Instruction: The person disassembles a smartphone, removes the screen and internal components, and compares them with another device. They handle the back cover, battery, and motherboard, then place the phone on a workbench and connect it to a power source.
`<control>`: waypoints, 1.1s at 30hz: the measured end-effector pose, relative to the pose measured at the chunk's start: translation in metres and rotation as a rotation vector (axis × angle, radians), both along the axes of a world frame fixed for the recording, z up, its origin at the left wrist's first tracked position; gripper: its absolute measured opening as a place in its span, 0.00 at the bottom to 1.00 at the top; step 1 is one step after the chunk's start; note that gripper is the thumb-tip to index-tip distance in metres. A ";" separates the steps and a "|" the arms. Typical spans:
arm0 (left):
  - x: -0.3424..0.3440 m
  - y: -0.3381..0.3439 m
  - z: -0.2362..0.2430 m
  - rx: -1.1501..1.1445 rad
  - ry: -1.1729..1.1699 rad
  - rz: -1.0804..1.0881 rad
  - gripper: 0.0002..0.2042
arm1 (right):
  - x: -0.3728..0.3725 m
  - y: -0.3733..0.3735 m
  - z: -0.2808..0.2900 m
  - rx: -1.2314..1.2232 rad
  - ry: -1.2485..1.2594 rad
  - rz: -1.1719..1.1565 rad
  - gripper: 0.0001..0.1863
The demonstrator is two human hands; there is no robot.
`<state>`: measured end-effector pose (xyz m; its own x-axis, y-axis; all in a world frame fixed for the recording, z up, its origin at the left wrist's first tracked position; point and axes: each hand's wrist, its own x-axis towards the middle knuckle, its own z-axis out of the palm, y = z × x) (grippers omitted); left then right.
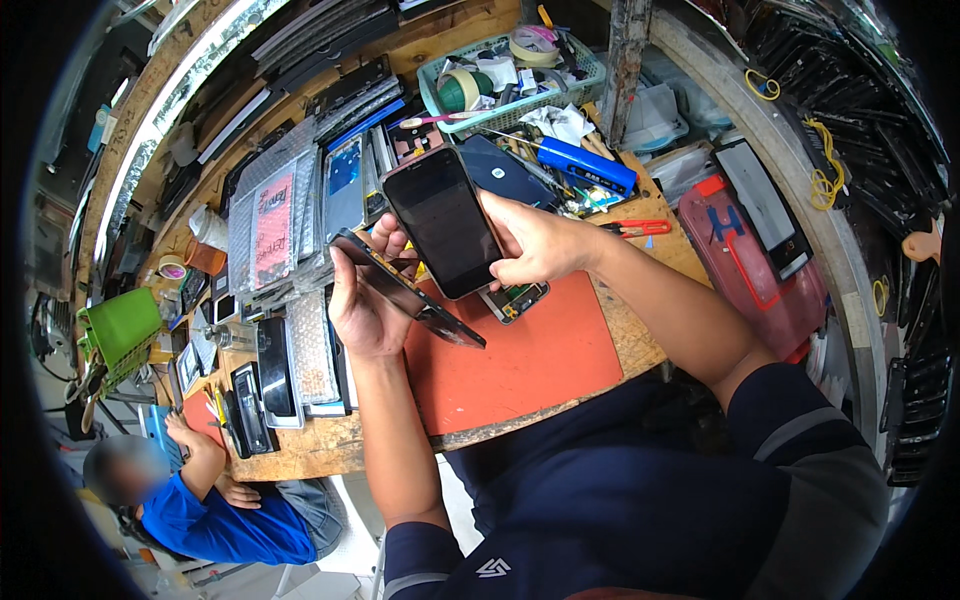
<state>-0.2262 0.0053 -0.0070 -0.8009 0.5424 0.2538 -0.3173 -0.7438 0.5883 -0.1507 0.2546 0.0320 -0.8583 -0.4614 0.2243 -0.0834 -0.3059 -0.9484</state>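
Note:
Over the orange work mat point(530, 350), my right hand point(540, 238) grips a phone point(437, 225) with a dark screen, thumb on its lower right edge. My left hand point(370, 312) is closed around a second dark, thin phone or phone panel point(412, 292), tilted and seen nearly edge-on. Its fingertips reach up close to the left edge of the right-hand phone; whether they touch it I cannot tell. Under my right hand, partly hidden, lies an opened phone point(520, 302) with a green circuit board showing.
Behind my hands stands a green basket point(590, 85) of tape rolls and scraps. A blue cylindrical tool point(588, 165) and red-handled pliers point(640, 228) lie to the right. Stacked phone parts in bubble wrap point(270, 225) fill the left. A person in blue point(235, 520) sits at lower left.

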 end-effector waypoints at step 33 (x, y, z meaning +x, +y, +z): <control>-0.002 -0.001 0.004 -0.008 0.029 0.010 0.23 | -0.004 0.006 -0.011 -0.020 -0.062 0.107 0.44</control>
<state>-0.2284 0.0047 -0.0029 -0.7987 0.5362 0.2731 -0.2923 -0.7424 0.6028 -0.1549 0.2607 0.0212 -0.8171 -0.5470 0.1820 0.0097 -0.3287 -0.9444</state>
